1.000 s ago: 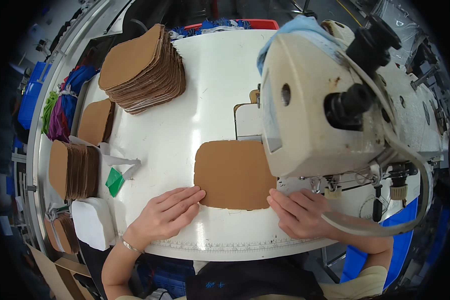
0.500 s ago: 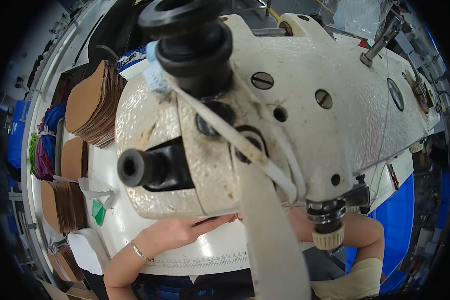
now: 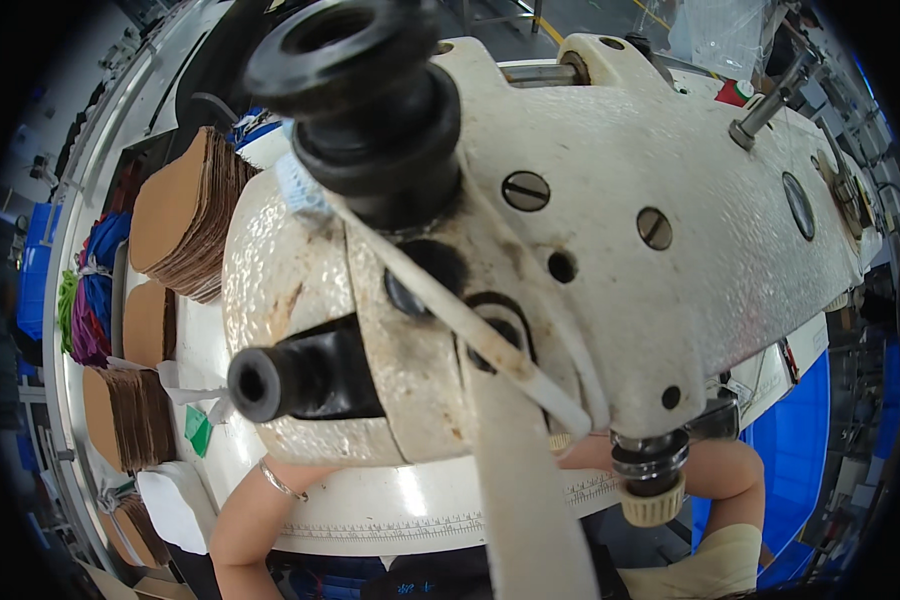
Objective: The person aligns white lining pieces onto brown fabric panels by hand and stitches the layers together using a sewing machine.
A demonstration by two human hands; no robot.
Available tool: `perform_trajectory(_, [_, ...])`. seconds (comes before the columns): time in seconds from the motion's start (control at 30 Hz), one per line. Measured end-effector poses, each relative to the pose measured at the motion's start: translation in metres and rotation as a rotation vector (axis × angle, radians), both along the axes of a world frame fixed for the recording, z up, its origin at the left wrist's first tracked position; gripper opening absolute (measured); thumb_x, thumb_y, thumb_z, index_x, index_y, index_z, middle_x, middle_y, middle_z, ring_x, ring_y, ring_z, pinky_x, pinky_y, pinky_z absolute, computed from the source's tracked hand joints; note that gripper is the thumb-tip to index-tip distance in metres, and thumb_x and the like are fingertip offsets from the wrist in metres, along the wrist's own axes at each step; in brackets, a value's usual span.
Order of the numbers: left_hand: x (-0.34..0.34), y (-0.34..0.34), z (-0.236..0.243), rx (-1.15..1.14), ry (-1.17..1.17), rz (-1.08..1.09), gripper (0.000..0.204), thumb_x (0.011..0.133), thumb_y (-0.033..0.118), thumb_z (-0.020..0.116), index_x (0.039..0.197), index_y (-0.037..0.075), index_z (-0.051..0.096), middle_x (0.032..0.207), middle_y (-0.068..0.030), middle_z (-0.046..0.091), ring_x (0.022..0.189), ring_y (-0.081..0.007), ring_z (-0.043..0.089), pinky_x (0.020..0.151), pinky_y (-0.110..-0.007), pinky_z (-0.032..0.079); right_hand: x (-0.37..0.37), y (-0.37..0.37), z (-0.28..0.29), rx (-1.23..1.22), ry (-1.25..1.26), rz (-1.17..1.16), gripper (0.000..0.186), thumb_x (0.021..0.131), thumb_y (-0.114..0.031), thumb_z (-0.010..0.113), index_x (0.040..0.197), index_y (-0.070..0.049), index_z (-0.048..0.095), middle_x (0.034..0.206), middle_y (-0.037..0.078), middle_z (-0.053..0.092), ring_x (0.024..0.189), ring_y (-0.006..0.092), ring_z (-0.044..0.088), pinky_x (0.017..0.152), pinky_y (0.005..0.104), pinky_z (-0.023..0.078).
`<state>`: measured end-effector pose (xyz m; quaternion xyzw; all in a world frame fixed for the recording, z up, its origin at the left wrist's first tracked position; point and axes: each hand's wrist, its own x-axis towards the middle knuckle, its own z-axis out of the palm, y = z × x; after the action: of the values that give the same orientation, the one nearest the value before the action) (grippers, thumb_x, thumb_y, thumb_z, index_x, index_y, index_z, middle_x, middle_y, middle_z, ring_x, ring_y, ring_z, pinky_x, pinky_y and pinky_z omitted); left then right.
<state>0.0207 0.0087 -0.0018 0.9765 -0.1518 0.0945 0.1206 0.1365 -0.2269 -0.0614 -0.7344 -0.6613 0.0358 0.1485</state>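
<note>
Two hands, the left hand (image 3: 313, 474) and the right hand (image 3: 586, 453), showed only slivers of skin at the lower edge of the sewing machine (image 3: 510, 250). Their fingers were hidden, so how far open they were and what they held I could not tell. The machine stood over the white table (image 3: 400, 510). A bracelet (image 3: 280, 482) circled the left wrist; brown stacks (image 3: 175, 215) stood leftward, near a green scrap (image 3: 197, 430).
</note>
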Motion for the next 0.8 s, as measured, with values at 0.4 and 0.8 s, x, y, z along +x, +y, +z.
perform_trajectory(0.4, [0.017,0.02,-0.045,-0.438,-0.047,-0.084,0.035,0.07,0.004,0.066,0.104,0.008,0.069,0.104,-0.0176,0.066,0.103,-0.0373,0.06,0.093,-0.047,0.046,0.016,0.041,-0.043,0.701,-0.391,0.04,0.01,0.07,-0.016,0.058,0.07,-0.006,0.06,0.079,0.012,0.06,0.066,0.0302,0.06,0.056,0.0489,0.043])
perform_trajectory(0.8, [-0.004,-0.001,-0.018,-0.519,0.516,0.12,0.049,0.089,0.03,0.053,0.135,0.015,0.048,0.138,-0.0101,0.047,0.128,-0.0277,0.044,0.109,-0.04,0.034,0.007,0.021,-0.01,0.394,-0.034,-0.074,0.015,0.071,-0.016,0.06,0.081,-0.005,0.066,0.065,0.006,0.058,0.05,0.0205,0.056,0.043,0.039,0.042])
